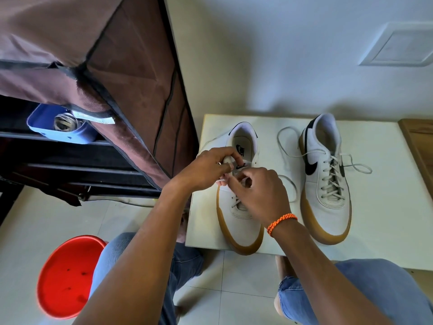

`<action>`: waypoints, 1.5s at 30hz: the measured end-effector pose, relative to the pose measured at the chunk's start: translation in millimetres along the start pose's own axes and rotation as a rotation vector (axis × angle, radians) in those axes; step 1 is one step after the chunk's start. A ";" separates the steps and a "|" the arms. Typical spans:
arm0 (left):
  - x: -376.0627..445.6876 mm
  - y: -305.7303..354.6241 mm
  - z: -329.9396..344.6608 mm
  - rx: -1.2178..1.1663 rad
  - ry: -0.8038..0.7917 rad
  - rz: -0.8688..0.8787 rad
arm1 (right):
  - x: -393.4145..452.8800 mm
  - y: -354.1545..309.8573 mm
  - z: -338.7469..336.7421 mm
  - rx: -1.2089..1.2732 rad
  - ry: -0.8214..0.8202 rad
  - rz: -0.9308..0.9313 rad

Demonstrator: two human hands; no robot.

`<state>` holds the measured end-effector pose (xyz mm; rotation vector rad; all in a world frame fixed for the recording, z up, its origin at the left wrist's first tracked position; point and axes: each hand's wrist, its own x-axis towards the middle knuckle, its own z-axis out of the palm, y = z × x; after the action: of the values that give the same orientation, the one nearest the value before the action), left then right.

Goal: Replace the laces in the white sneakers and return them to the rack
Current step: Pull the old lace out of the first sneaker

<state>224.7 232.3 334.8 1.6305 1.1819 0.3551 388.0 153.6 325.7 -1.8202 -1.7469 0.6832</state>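
Two hands work a lace into the near sneaker.
The left hand [210,167] and right hand [260,191] each pinch the lace [221,181] over the left sneaker [239,191] on the table [379,207]; the laced sneaker [328,184] waits right, the rack [70,146] left.

Left hand [206,168] and right hand [260,193] pinch a white lace [220,181] over the left sneaker [239,221] on the table [384,221]
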 end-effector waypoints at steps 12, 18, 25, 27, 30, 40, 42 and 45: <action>1.5 -1.8 -0.3 -0.011 -0.006 -0.004 | 12.6 13.8 -35.6 -0.031 0.270 0.004; 1.3 -0.3 0.2 -0.015 -0.008 -0.023 | 0.6 -4.5 -26.5 -0.211 0.227 -0.165; 0.6 0.2 -1.9 -0.013 -0.013 -0.019 | -1.0 -1.8 0.6 -0.242 0.021 -0.117; 0.9 -0.2 -1.4 -0.004 -0.008 -0.010 | 1.1 -1.5 -5.2 -0.137 0.056 -0.099; 0.9 -1.8 -1.6 0.011 0.003 0.000 | 6.3 1.8 -17.4 -0.009 0.206 -0.053; 1.0 -0.8 -1.2 -0.002 -0.012 -0.027 | 0.3 1.5 -0.1 -0.170 0.005 -0.125; 1.4 -1.3 -1.1 0.000 -0.016 -0.020 | 2.1 3.8 -0.7 -0.139 0.001 -0.113; 2.3 -2.5 -1.4 0.012 -0.014 -0.006 | 6.3 6.0 -10.5 -0.024 0.040 -0.079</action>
<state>223.5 234.9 332.5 1.6366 1.1798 0.3326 399.8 159.5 329.3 -1.7582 -1.7975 0.5926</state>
